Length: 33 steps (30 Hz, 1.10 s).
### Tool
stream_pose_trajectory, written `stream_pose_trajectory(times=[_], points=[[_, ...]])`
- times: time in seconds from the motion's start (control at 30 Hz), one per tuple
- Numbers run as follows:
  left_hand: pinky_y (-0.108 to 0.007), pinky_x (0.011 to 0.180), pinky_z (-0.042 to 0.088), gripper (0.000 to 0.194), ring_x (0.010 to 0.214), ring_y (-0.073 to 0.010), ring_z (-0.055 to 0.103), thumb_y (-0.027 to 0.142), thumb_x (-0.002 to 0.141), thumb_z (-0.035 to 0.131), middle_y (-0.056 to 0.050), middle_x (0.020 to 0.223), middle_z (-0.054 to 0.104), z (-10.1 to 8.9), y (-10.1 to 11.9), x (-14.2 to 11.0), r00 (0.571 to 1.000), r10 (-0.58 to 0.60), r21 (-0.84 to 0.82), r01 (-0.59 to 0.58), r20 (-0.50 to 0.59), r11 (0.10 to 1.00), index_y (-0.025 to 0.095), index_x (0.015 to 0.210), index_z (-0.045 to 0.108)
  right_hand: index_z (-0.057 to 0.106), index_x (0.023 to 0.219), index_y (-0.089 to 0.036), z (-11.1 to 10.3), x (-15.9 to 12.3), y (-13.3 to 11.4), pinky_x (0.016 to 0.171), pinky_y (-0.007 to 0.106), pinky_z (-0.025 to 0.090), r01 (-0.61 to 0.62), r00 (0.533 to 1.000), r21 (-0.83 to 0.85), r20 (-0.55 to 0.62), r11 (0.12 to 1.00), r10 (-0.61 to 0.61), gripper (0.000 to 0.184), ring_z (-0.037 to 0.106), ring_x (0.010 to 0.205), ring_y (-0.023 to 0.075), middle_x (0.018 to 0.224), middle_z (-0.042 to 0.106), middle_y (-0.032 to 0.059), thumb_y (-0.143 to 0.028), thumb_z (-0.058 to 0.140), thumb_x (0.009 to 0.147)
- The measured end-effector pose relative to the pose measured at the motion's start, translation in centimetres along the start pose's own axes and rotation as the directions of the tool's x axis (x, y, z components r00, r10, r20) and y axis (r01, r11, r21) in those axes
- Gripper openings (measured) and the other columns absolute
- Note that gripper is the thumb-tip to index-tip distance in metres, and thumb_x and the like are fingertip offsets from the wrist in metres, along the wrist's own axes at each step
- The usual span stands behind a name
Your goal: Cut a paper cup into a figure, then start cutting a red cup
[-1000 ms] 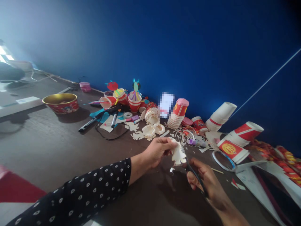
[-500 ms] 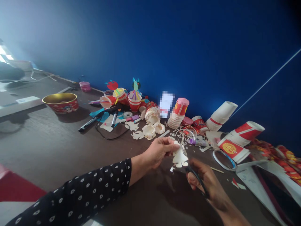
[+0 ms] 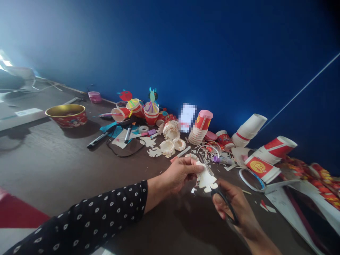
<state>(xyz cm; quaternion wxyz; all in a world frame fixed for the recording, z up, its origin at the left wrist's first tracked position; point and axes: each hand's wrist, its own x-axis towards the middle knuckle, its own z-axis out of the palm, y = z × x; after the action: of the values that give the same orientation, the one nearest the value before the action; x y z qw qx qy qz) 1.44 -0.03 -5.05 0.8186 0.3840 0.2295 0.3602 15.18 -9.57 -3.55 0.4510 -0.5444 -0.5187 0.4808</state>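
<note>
My left hand (image 3: 183,171) pinches a white paper cutout (image 3: 206,177) with a scalloped lower edge. In my right hand (image 3: 233,202) are black-handled scissors (image 3: 225,202), their blades pointing up and away along the cutout's right side. Blade and paper appear to touch, but whether the edge is between the blades I cannot tell. A small curled paper scrap (image 3: 193,191) shows just below the cutout. Beyond my left hand lie white petal-shaped paper pieces (image 3: 168,147) and loose scraps on the dark table (image 3: 127,184).
A red bowl with a gold inside (image 3: 69,117) stands at left. Markers (image 3: 128,134), tape (image 3: 143,129) and decorated paper cups (image 3: 151,116) crowd the wall side. Stacked cups (image 3: 199,129) stand behind my hands; more cups (image 3: 262,164) lean at right, near a dark phone-like slab (image 3: 309,212).
The cutout has turned and shifted slightly right in my left hand. The scissors and my right hand have moved a little right and down. The view has shifted slightly.
</note>
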Motion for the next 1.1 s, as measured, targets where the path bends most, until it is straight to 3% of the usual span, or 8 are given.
stream_pose_trajectory(times=[0.2,0.4,0.67,0.9,1.1], points=[[-0.019,0.050,0.033,0.026,0.053,-0.0060,0.048,0.024,0.053,0.077,0.000,0.059,0.055,0.16,-0.17,-0.10,1.000,-0.023,-0.040,0.023,0.002,0.999,0.012,0.058,0.055,0.054,0.073,-0.019,-0.32,-0.05,0.49,0.034,0.019,0.026,0.014,1.000,-0.005,0.008,1.000,-0.014,0.039,0.028,0.036,0.0051,0.047,0.036,-0.0085,-0.054,0.066,0.062],[-0.020,0.055,0.036,0.024,0.056,-0.0074,0.051,0.022,0.055,0.076,-0.001,0.061,0.057,0.44,-0.13,-0.40,0.998,-0.047,-0.094,0.052,0.050,0.994,0.012,0.057,0.054,0.053,0.067,-0.019,-0.42,-0.08,0.69,0.034,0.017,0.026,0.037,0.999,0.042,0.002,0.998,-0.037,0.039,0.029,0.037,0.0046,0.047,0.036,-0.0083,-0.054,0.067,0.061],[-0.021,0.052,0.033,0.019,0.052,-0.0061,0.046,0.024,0.062,0.070,0.001,0.060,0.051,0.14,0.50,-0.29,0.995,0.062,0.032,-0.065,0.075,0.997,0.012,0.060,0.056,0.058,0.072,-0.019,-0.32,-0.31,0.33,0.034,0.017,0.026,0.031,0.999,0.025,0.019,0.999,-0.031,0.036,0.030,0.037,0.0042,0.048,0.039,-0.0077,-0.052,0.068,0.061],[-0.021,0.051,0.033,0.020,0.051,-0.0062,0.045,0.023,0.059,0.072,0.000,0.056,0.051,0.32,0.33,-0.24,0.997,0.033,-0.005,-0.033,0.075,0.999,0.011,0.056,0.055,0.059,0.075,-0.018,-0.29,-0.46,0.49,0.033,0.016,0.027,0.057,0.998,0.011,-0.009,0.998,-0.057,0.032,0.031,0.036,0.0036,0.047,0.039,-0.0077,-0.047,0.068,0.065],[-0.019,0.051,0.034,0.019,0.050,-0.0057,0.047,0.020,0.059,0.071,0.000,0.057,0.054,0.32,0.17,-0.38,0.996,0.023,-0.044,-0.020,0.091,0.999,0.011,0.058,0.055,0.060,0.073,-0.018,-0.51,-0.40,0.96,0.033,0.015,0.028,0.041,0.999,0.102,-0.015,0.994,-0.039,0.035,0.032,0.036,0.0028,0.050,0.040,-0.0075,-0.050,0.068,0.063]])
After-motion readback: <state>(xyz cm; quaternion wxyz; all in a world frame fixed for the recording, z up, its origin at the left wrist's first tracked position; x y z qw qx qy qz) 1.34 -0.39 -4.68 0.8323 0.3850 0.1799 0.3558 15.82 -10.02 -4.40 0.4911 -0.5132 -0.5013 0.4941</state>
